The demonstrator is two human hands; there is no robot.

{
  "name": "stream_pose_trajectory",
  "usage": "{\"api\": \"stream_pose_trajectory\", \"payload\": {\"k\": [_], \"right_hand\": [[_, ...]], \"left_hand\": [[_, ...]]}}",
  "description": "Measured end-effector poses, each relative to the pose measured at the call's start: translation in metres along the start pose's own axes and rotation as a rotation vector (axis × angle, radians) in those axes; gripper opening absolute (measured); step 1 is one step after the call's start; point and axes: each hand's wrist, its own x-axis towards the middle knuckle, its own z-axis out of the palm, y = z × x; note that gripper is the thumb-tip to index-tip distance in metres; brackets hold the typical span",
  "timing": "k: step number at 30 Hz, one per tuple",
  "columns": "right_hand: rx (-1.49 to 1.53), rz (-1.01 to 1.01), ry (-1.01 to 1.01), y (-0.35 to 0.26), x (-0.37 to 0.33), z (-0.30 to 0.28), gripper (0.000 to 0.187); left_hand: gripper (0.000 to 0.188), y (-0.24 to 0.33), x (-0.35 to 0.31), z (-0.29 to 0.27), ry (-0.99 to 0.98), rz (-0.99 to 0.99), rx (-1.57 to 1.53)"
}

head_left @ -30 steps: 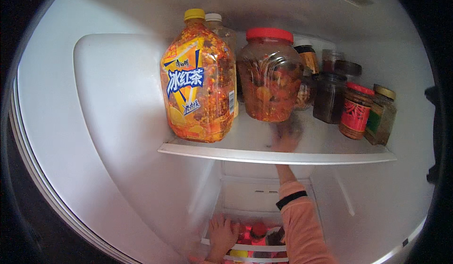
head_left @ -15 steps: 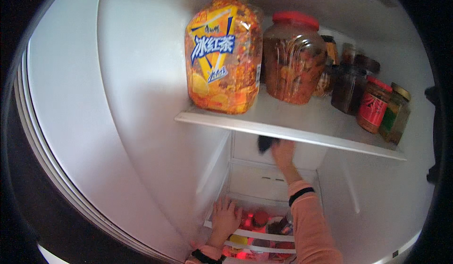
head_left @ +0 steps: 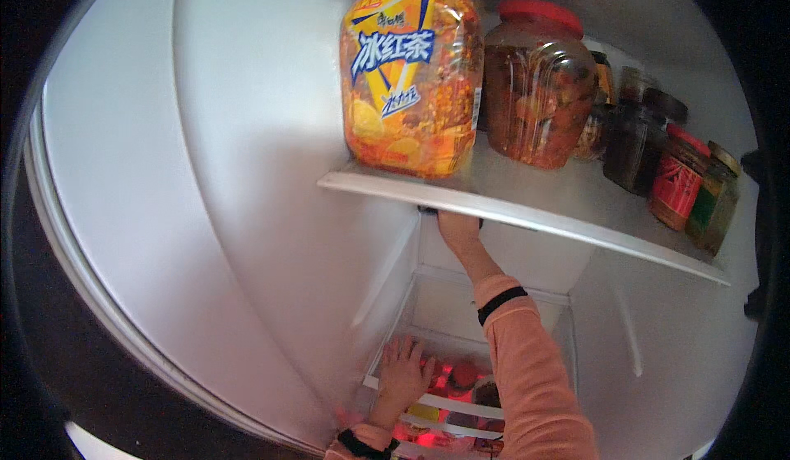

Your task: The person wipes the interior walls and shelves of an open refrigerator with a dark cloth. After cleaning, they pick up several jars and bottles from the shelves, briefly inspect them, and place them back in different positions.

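Pressure is what you should mind most, with your right hand (head_left: 459, 228) raised under the front lip of the upper shelf (head_left: 527, 212), toward its left end. A dark, soft-looking piece (head_left: 427, 210) shows on both sides of that hand, up against or just below the shelf's underside; its kind is too hidden to tell. The lip covers your right fingertips, so whether they pinch that piece or press it flat cannot be told. Push up lightly and evenly — the tall plastic bottle (head_left: 411, 90) stands almost directly above, close to the front edge, and a hard shove could tilt it. The big red-lidded jar (head_left: 539, 90) and the cluster of small jars (head_left: 676, 182) load the same shelf, so any rocking would likely reach them too. Work along the underside rather than into it, and mind your knuckles against the lip. Your left hand (head_left: 403, 376) lies low, back upward, fingers slightly spread, by the white rail (head_left: 473, 409) over the red-lit lower compartment (head_left: 462, 378). That would make a good brace — lean on something solid there, though, not on the rail alone.
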Motion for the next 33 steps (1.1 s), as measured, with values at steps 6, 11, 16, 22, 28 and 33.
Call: {"api": "stream_pose_trajectory", "payload": {"k": [6,11,16,22,28,33], "right_hand": [[-0.300,-0.448,-0.381,0.045,-0.121,-0.027,0.030],[-0.223,0.074,0.182,0.115,-0.055,-0.099,0.041],[-0.265,0.162,0.570,0.111,0.030,-0.146,0.033],[-0.128,0.135,0.458,0.038,0.062,-0.075,0.031],[-0.103,-0.101,0.078,0.002,0.047,-0.013,0.030],[-0.481,-0.609,-0.318,0.006,-0.073,-0.001,0.031]], "left_hand": [[0.049,-0.002,0.005,0.000,-0.018,-0.016,-0.031],[0.045,0.001,0.005,0.000,0.058,0.013,-0.043],[0.052,0.005,0.004,0.001,-0.051,-0.057,0.005],[0.056,0.006,0.006,-0.001,-0.092,-0.050,0.055],[0.057,0.002,0.001,0.001,-0.108,-0.055,0.029],[0.055,0.002,0.003,-0.001,-0.089,-0.047,0.002]]}}
